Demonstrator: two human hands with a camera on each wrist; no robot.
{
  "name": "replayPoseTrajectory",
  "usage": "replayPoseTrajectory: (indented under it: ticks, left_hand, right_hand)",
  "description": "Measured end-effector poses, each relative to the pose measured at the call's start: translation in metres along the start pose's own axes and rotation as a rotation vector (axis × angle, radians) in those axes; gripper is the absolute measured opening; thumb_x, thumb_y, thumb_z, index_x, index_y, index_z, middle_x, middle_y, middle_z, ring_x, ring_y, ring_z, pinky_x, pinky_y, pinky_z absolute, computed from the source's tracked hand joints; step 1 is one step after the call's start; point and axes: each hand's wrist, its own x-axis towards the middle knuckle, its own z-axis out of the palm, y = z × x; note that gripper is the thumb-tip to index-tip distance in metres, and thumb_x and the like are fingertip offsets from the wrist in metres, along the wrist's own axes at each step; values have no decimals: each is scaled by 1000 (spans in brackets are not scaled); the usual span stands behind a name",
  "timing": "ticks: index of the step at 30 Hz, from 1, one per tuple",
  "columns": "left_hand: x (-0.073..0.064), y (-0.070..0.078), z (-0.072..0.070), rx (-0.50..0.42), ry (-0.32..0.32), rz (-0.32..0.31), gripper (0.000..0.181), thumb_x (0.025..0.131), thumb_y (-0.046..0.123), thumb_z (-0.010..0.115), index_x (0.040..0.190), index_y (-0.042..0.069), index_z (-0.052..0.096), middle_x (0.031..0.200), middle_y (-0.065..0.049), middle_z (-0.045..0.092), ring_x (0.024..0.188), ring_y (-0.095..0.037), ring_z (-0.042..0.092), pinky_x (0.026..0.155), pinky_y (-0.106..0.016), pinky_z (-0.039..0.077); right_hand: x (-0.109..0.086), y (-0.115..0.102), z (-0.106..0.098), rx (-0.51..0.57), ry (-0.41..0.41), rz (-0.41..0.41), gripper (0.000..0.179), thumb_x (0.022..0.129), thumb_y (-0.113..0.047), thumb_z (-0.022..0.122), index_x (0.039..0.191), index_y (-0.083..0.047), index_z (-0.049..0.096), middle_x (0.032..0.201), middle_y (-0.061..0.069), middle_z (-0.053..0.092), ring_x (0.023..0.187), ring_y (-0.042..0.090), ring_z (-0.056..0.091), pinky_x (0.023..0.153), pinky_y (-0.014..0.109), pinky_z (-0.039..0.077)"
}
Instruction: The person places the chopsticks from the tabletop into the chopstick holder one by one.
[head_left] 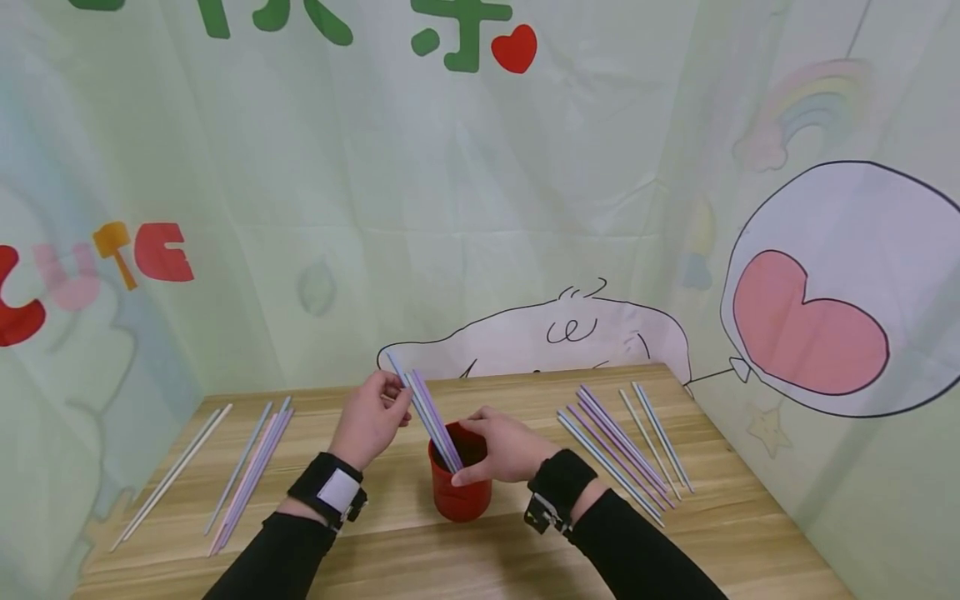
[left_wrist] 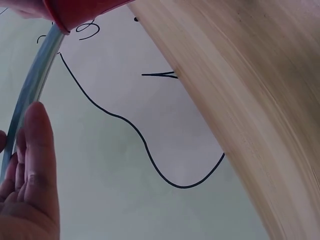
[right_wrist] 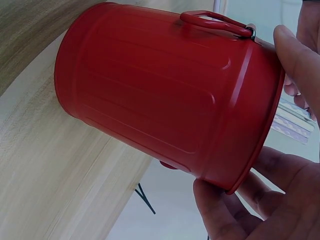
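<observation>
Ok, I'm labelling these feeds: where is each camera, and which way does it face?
Head: on the person's head, facing forward and down over the table, red can, sticks, left hand and right hand; both forearms show.
Left wrist: on that wrist, facing past the left hand's fingers to sticks, the can's rim and backdrop; part of the right hand shows.
Right wrist: on that wrist, facing the can's side; right hand's fingers at its rim, part of the left hand beyond.
Both wrist views share the red can.
</observation>
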Motion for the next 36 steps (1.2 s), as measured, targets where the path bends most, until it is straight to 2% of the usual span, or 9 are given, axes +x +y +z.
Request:
replayPoseTrajectory:
  ticks: [5, 12, 18, 25, 30, 36]
  left_hand:
    - [-2, -3, 3, 29, -29, -16, 25, 102, 22, 60, 117, 1, 59, 100, -15, 68, 73, -14, 68, 60, -27, 55]
    - [-4, -5, 8, 56, -71, -28, 26, 102, 23, 61, 118, 3, 60, 101, -13, 68, 77, -16, 67, 62, -26, 53]
    - [-7, -9, 10, 59, -82, -13, 21, 102, 23, 61, 113, 6, 61, 98, -11, 68, 77, -17, 66, 62, -26, 52]
    - [-8, -21, 5, 106, -81, 14, 19, 102, 20, 59, 112, 4, 63, 97, -11, 68, 77, -15, 67, 65, -28, 55]
    - [-8, -40, -5, 250, -59, 12, 23, 102, 20, 58, 114, 2, 65, 97, -10, 69, 82, -19, 64, 73, -36, 55]
    - [-6, -84, -25, 475, -42, -6, 28, 100, 16, 57, 117, -5, 64, 100, -17, 69, 83, -26, 63, 77, -46, 56]
  right_hand:
    - [0, 0, 0, 11, -2, 6, 83, 77, -48, 87, 146, -15, 55, 136, 1, 57, 118, 18, 59, 101, 37, 56]
    - [1, -1, 0, 8, -6, 5, 82, 78, -48, 86, 146, -15, 55, 137, 2, 57, 119, 20, 59, 101, 37, 56]
    - [1, 0, -1, 0, -3, 2, 81, 78, -48, 86, 145, -14, 56, 137, 3, 56, 120, 21, 59, 102, 37, 55]
    - [-1, -3, -3, 1, 0, -2, 79, 78, -47, 86, 143, -13, 58, 136, 4, 57, 121, 23, 59, 101, 38, 55]
    - [-2, -4, -4, -7, -4, 2, 81, 78, -48, 86, 145, -13, 57, 137, 4, 56, 121, 22, 57, 100, 38, 55]
    - [-1, -4, -4, -18, -7, 11, 82, 77, -49, 86, 146, -15, 56, 137, 3, 55, 119, 20, 56, 99, 37, 56]
